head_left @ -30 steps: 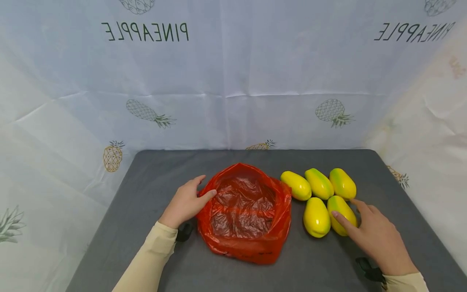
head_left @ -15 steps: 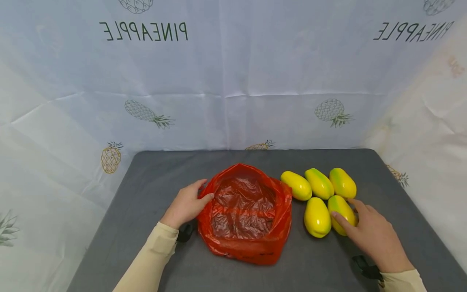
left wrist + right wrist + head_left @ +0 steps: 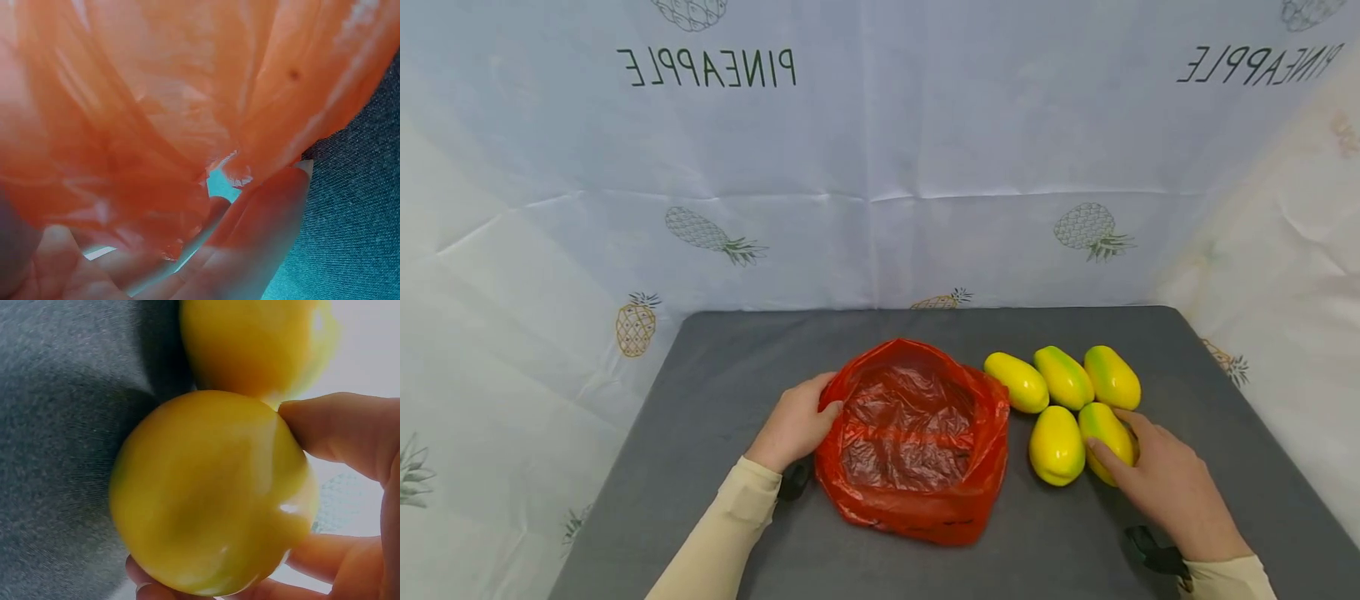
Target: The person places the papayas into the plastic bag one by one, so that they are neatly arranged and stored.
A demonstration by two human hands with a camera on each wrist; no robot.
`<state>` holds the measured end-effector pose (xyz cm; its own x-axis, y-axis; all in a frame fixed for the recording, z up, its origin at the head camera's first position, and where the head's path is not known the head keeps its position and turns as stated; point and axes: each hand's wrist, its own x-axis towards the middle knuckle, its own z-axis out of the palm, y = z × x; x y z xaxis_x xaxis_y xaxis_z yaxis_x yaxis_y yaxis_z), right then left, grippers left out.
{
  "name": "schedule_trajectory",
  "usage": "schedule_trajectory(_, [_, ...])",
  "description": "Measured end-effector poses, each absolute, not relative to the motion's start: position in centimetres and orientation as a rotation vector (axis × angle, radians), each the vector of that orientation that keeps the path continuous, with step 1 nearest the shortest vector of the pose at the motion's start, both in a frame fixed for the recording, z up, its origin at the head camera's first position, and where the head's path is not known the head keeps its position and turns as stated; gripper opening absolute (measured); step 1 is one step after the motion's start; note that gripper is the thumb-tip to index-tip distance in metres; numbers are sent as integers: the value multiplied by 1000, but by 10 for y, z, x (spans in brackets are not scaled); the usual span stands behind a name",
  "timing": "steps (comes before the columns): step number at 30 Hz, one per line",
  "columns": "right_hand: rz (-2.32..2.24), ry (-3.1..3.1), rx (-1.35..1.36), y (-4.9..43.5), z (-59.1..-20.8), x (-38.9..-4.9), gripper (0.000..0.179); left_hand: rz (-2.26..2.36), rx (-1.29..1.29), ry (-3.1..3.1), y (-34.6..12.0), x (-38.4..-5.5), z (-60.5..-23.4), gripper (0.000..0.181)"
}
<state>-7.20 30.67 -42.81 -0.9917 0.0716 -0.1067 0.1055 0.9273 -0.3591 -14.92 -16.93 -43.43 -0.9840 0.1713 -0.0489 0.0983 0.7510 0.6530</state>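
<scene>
A red plastic bag [image 3: 917, 508] stands with its mouth wide open on the dark grey cloth. My left hand [image 3: 797, 421] holds the bag's left rim, thumb at the edge; in the left wrist view its fingers [image 3: 262, 219] lie along the thin red film. At the right, my right hand [image 3: 1176, 479] grips a glossy yellow-green papaya [image 3: 1107, 442], thumb on one side and fingers round the other. The right wrist view shows this papaya [image 3: 212, 494] from its rounded end, on the cloth beside another papaya [image 3: 1056, 446]. The far fingers are partly hidden behind the fruit.
Three more papayas lie in a row behind: one by the bag [image 3: 1017, 382], a middle papaya [image 3: 1064, 377] and a right papaya [image 3: 1112, 377]. A pineapple-print curtain [image 3: 880, 150] hangs behind the table [image 3: 760, 333] and along both sides.
My left thumb and fingers have drawn together on the bag's rim. My right hand has closed in slightly round the front papaya, which stays in place. The head view has shifted a little.
</scene>
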Motion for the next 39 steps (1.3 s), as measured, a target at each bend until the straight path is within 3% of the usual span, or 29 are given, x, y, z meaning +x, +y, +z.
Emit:
schedule_trajectory(18, [-470,3067,75,294,-380,-80,92,1059,195,2817,-171,-148,-432,51])
schedule_trajectory(39, [-763,3104,-268,166,-348,-118,77,1026,175,2831,-166,-148,-429,48])
